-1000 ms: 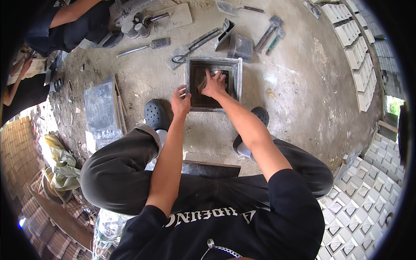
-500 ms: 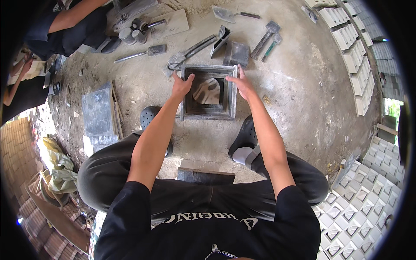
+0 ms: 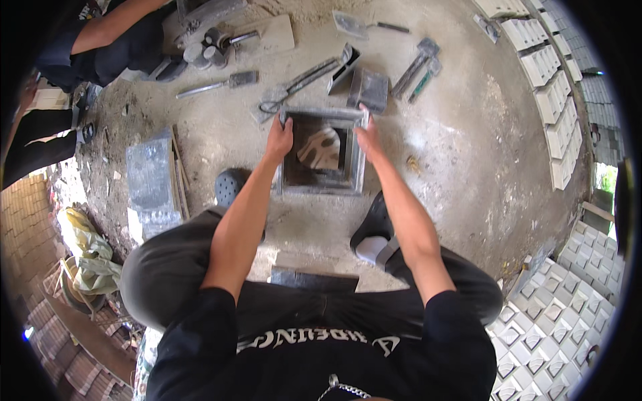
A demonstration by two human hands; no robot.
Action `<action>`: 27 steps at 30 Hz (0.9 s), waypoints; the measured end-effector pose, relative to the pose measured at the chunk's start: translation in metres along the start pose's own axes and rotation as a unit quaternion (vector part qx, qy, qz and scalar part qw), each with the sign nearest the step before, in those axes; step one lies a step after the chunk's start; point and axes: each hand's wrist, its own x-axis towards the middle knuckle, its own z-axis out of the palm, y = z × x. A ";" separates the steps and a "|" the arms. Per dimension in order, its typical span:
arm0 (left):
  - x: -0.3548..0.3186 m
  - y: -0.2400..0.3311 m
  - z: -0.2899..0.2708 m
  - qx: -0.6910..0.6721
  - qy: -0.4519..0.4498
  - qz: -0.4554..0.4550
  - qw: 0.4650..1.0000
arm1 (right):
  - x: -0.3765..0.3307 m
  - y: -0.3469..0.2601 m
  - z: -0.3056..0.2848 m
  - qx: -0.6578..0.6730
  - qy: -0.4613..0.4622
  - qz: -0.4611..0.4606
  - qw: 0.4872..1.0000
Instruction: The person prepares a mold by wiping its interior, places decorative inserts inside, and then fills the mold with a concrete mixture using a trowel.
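Note:
A square, dark metal mould frame [image 3: 322, 190] with stepped inner walls is between my feet. Inside it shows a rounded, brown-and-white patterned face [image 3: 319, 149]. My left hand [image 3: 279, 139] is wrapped round the upper left side of the frame, thumb on the rim. On the opposite side, my right hand [image 3: 366, 139] grips the upper right corner area, thumb inside and fingers outside. Just beyond the frame are a dark metal block [image 3: 368, 90], an angled metal piece [image 3: 344, 69] and a long tool with a looped handle [image 3: 301, 85].
A trowel [image 3: 364, 25], a green-handled tool [image 3: 422, 81] and a flat brush-like tool [image 3: 221, 84] lie on the floor. Dark boards [image 3: 150, 175] are stacked at left. White tiles [image 3: 552, 304] line the right. Another person's arm [image 3: 124, 25] is at upper left.
Both hands have closed more firmly round the frame's sides, their fingers now wrapped rather than stretched. The frame sits slightly lower in view. The whole view has shifted a little.

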 end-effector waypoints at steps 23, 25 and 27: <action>0.066 0.021 -0.064 0.316 0.057 0.142 0.937 | -0.013 -0.046 0.007 -0.368 0.081 -0.083 0.922; 0.077 0.027 -0.068 0.386 -0.078 0.177 0.902 | -0.006 -0.053 0.015 -0.449 0.056 -0.126 0.883; 0.093 0.034 -0.077 0.449 -0.216 0.175 0.849 | 0.006 -0.060 0.026 -0.481 0.038 -0.184 0.857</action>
